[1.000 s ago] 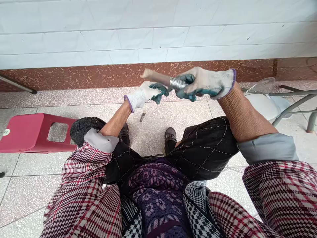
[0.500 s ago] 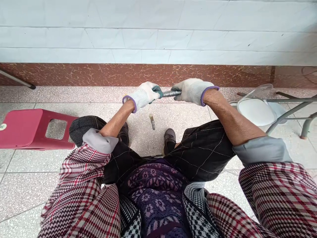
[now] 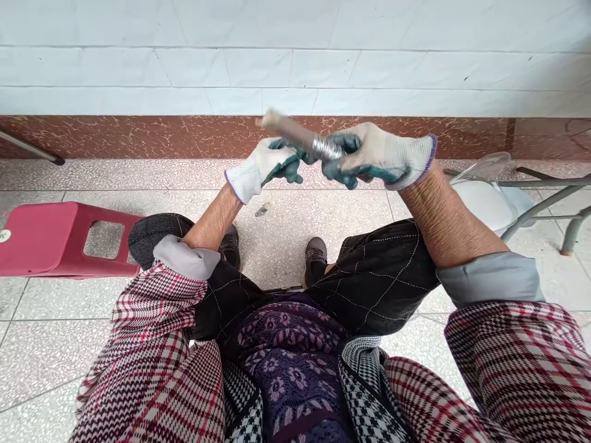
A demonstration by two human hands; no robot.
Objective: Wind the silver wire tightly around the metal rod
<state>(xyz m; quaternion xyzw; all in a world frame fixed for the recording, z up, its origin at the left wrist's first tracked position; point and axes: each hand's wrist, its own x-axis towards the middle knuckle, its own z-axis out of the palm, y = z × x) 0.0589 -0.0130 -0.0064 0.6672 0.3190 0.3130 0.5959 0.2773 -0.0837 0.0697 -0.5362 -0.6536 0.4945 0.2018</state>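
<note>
Both of my hands wear white knit gloves with dark green palms. My right hand (image 3: 376, 157) is closed around a metal rod (image 3: 295, 131) with a shiny threaded stretch, held up in front of the wall. The rod slants up to the left, its blurred end past my left hand. My left hand (image 3: 265, 166) is curled with its fingertips on the rod just left of the threads. A small metal piece (image 3: 262, 210) hangs or lies below my left hand; I cannot tell which. I sit with my knees apart, shoes on the tiled floor.
A red plastic stool (image 3: 55, 237) stands at the left. A white bucket (image 3: 484, 200) with a clear lid sits at the right, beside grey metal chair legs (image 3: 545, 206). A tiled wall with a brown skirting runs across the back.
Half a second ago both hands held the rod low and level; now they are raised, the right palm turned up and the rod tilted up to the left. The small piece moved left.
</note>
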